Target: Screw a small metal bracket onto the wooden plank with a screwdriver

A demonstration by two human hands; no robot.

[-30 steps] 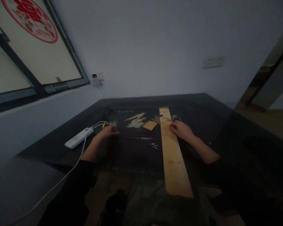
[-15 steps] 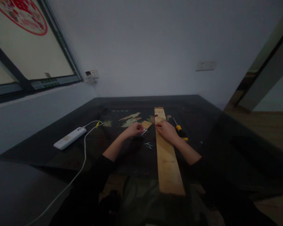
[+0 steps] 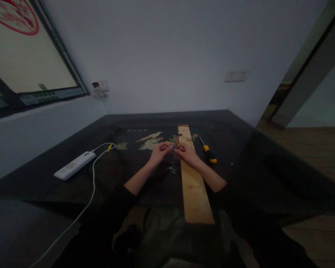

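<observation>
I see the left hand (image 3: 158, 153) and the right hand (image 3: 189, 155) pinching a small metal piece (image 3: 172, 148)
It is held between them, just left of the long wooden board (image 3: 195, 191), and the right hand is over that board. I spot thin screws (image 3: 172, 170) on the dark table (image 3: 248, 149), near the hands, and a yellow and black screwdriver (image 3: 209, 153) right of the board

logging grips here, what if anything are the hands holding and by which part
The left hand and right hand hold a small hinge-like metal piece between them, by its opposite side edges.
</observation>
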